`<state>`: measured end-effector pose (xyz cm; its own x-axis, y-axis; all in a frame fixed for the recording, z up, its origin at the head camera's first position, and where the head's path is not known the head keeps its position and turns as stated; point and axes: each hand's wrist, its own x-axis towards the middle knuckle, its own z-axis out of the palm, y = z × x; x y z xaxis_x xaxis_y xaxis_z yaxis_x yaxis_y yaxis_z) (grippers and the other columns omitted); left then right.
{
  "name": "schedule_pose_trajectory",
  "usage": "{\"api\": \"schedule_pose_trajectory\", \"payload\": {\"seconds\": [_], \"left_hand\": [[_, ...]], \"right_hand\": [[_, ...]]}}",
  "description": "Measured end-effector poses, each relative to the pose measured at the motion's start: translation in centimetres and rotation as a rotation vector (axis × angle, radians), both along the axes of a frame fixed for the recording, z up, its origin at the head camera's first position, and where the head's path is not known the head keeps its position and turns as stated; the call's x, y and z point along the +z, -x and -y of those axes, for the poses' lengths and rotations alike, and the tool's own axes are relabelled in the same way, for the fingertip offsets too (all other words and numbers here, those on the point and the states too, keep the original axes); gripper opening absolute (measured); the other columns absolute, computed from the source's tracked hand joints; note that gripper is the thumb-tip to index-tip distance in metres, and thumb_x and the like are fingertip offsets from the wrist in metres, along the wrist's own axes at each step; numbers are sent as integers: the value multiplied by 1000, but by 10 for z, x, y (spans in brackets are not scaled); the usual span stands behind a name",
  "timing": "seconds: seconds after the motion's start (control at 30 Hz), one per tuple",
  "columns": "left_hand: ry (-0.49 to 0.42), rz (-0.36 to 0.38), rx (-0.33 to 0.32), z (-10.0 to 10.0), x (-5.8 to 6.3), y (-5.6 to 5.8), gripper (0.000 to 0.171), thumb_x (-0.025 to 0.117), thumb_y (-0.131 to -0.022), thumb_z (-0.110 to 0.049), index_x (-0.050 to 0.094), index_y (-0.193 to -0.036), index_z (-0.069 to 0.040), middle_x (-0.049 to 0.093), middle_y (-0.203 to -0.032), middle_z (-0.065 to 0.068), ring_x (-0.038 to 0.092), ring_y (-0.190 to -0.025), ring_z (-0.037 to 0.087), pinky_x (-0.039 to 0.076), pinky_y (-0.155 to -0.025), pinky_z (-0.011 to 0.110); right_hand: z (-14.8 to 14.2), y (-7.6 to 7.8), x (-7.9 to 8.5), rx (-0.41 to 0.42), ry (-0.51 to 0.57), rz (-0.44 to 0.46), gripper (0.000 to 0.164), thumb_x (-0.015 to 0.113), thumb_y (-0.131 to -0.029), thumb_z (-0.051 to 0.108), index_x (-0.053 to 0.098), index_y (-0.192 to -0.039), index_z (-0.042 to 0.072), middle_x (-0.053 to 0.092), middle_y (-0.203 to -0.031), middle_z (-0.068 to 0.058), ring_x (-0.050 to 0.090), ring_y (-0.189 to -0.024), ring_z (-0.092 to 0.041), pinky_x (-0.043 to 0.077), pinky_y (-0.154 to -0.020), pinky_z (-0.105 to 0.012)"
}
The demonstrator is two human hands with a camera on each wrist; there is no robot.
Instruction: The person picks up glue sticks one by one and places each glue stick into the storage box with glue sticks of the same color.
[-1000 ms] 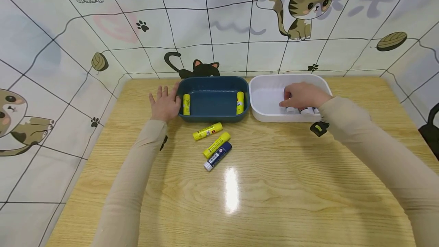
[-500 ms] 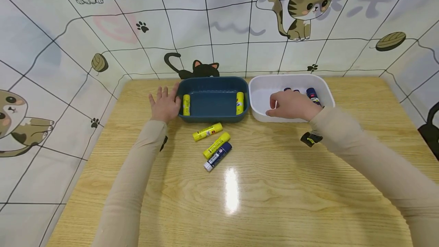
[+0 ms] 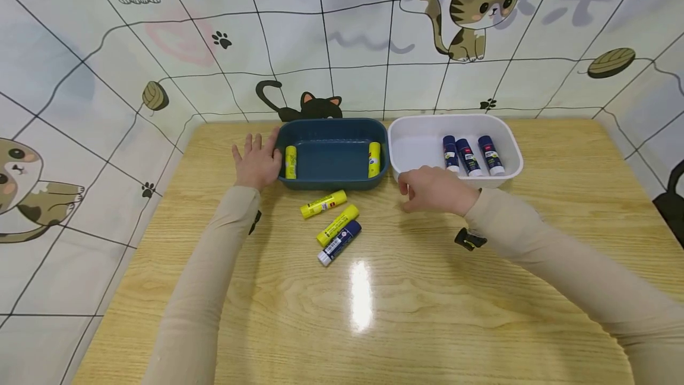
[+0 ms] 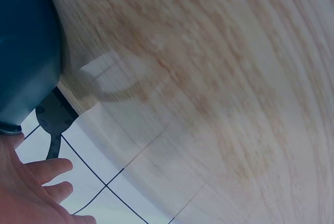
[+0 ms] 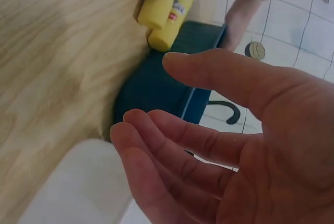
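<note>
My left hand (image 3: 257, 162) rests at the left end of the dark blue bin (image 3: 333, 184), fingers spread, thumb side against its rim. Inside that bin a yellow glue stick (image 3: 291, 163) lies at each end. My right hand (image 3: 435, 190) is over the front edge of the white bin (image 3: 414, 182), its fingers loosely bent with nothing between them in the right wrist view. Three navy glue sticks (image 3: 468, 157) lie in the white bin's right half. On the table in front are two yellow glue sticks (image 3: 323, 205) and one navy glue stick with a white end (image 3: 339, 243).
The two bins stand side by side at the back of the wooden table (image 3: 427, 314). Behind them rises a white cloth backdrop (image 3: 363, 46) printed with cats and grid lines, which also runs along both sides.
My right hand has come out of the white bin toward the front left, leaving the navy glue sticks in it uncovered. My left hand has stayed in place.
</note>
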<state>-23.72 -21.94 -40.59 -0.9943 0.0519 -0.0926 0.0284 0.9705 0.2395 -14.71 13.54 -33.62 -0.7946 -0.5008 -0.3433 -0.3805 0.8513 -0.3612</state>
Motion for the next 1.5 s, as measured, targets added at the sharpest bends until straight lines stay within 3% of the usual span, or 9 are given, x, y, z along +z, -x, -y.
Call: {"api": "schedule_pose_trajectory", "payload": {"seconds": [0.23, 0.47, 0.57, 0.77, 1.23, 1.5], "left_hand": [[5, -3, 2, 0, 0, 0, 57, 25, -102, -31, 12, -157, -28, 17, -156, 23, 0, -145, 38, -9, -108, 62], [11, -2, 1, 0, 1, 0, 57, 26, -102, -31, 11, -157, -28, 17, -157, 22, 1, -145, 38, -8, -109, 62], [12, 3, 0, 0, 1, 1, 57, 25, -102, -31, 11, -157, -28, 17, -157, 22, 0, -145, 37, -9, -109, 62], [10, 1, 1, 0, 1, 0, 57, 25, -102, -31, 11, -157, -28, 17, -157, 22, 0, -145, 37, -9, -109, 62], [6, 6, 1, 0, 1, 0, 57, 25, -102, -31, 11, -157, -28, 17, -157, 22, 0, -145, 37, -9, -109, 62], [12, 5, -2, 1, -1, 2, 57, 25, -102, -32, 10, -157, -28, 17, -157, 23, 0, -145, 38, -8, -109, 62]], "right_hand": [[17, -5, -10, 78, -18, 34, 21, 72, -83, 15, 63, -99, 4, 58, -81, -2, 53, -72, -20, 45, -64, -33], [34, -13, -22, 288, 47, 27, 26, 76, -80, 11, 63, -102, 5, 61, -93, -5, 53, -80, -18, 48, -75, -33], [40, -18, -26, 340, 60, 5, 27, 77, -81, 10, 62, -103, 7, 61, -97, -5, 55, -84, -18, 49, -77, -34], [51, -28, -32, 434, 86, -105, 29, 76, -81, 9, 63, -107, 8, 61, -104, -6, 59, -90, -19, 51, -81, -35], [80, -43, -50, 639, -23, -401, 30, 69, -88, 9, 60, -116, 9, 59, -111, -8, 58, -99, -23, 50, -84, -35], [88, -54, -56, 691, 23, -513, 27, 65, -91, 9, 60, -117, 12, 58, -112, -6, 56, -99, -21, 50, -81, -33]]}}
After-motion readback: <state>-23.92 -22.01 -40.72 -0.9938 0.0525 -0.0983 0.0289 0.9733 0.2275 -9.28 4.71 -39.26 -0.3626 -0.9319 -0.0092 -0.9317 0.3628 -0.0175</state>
